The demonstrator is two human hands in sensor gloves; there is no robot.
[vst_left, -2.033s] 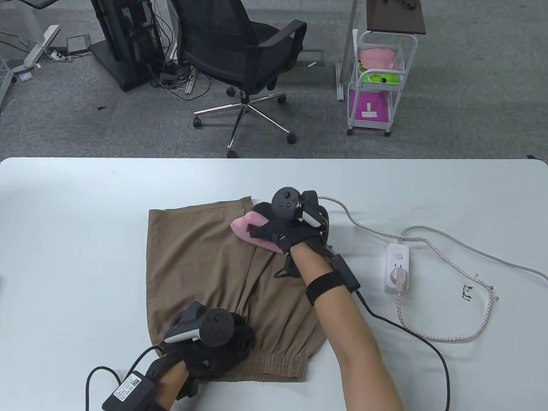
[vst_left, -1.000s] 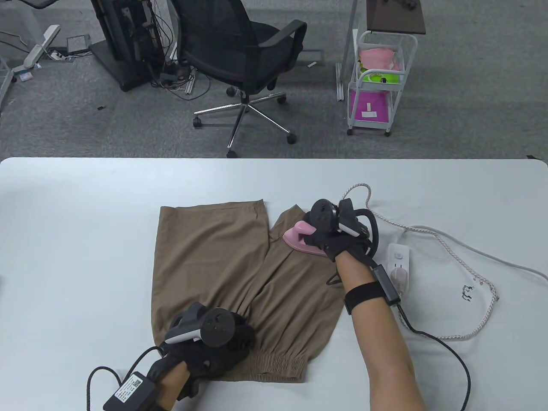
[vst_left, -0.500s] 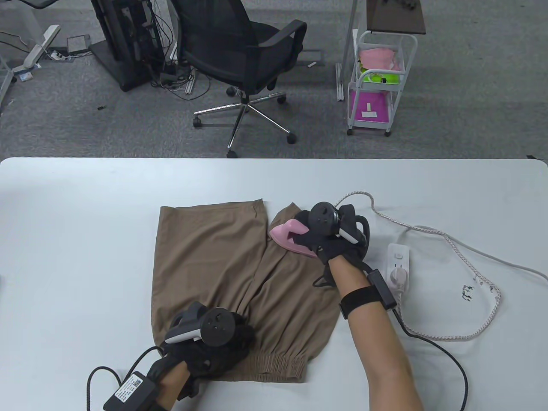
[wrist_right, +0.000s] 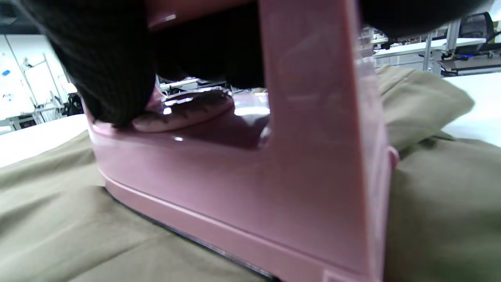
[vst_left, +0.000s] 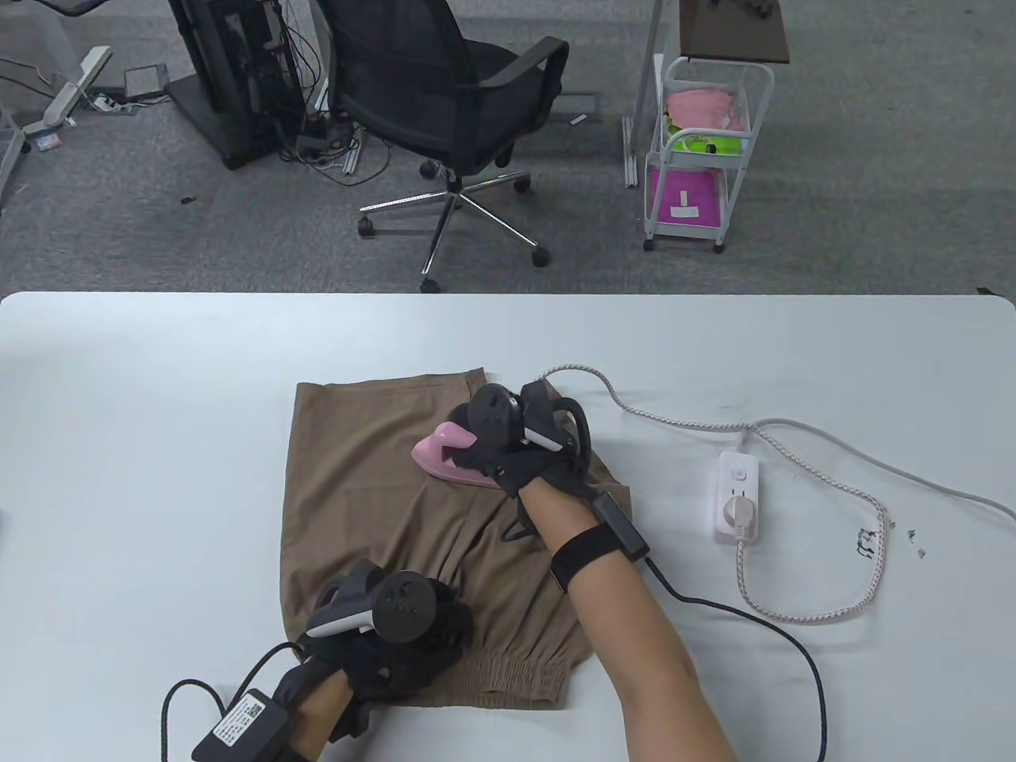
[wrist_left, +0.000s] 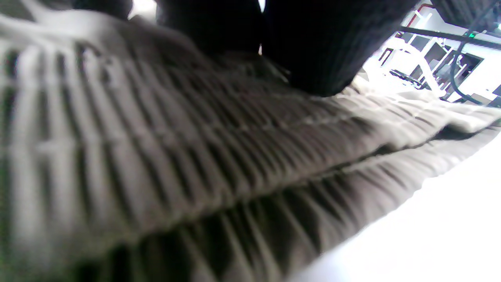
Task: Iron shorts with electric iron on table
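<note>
One pair of brown shorts (vst_left: 373,484), one pink iron (vst_left: 444,456), one white power strip (vst_left: 738,496) and two gloved hands are on the white table (vst_left: 159,397). The shorts lie flat near the middle of the table, their gathered waistband (vst_left: 516,679) toward the near edge and the leg hems toward the far edge, so their long axis runs from near to far. The iron sits soleplate-down on the upper middle of the shorts, where the two legs meet; its pointed nose faces left and slightly away, its heel faces right, and its long axis runs mostly left to right. The right hand (vst_left: 524,452) grasps the iron's handle from above, its dark fingers (wrist_right: 105,70) wrapped around the bar in the right wrist view, where the soleplate rests on the cloth. The left hand (vst_left: 397,643) presses down on the waistband at the near left corner of the shorts, its fingers (wrist_left: 313,47) resting on the ribbed elastic. A braided cord (vst_left: 675,421) runs from behind the iron across the table, loops to the right, and one plug sits in the power strip, well apart from the shorts.
</note>
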